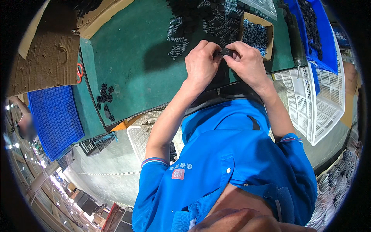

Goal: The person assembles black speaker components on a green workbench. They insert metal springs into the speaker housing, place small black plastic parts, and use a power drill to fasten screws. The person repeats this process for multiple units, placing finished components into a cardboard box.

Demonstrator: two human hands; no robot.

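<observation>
My left hand (201, 63) and my right hand (248, 63) meet above the near part of the green table. A small black plastic part (227, 52) sits in the closed fingertips of the right hand. The left fingers are pinched together right beside it; what they hold is mostly hidden, though something dark shows at their tips. Beyond the hands lie many loose coil springs (220, 28), and another strip of springs (177, 38) lies to their left. Close to the right hand stands an open cardboard box (269, 40) full of small blue and silvery pieces.
Small black parts (104, 96) lie at the left of the green table (131, 65). Red-handled scissors (80, 72) and a blue tray (58, 116) are farther left. A screwdriver-like tool (298, 62), blue bin (326, 46) and white baskets (305, 104) stand right.
</observation>
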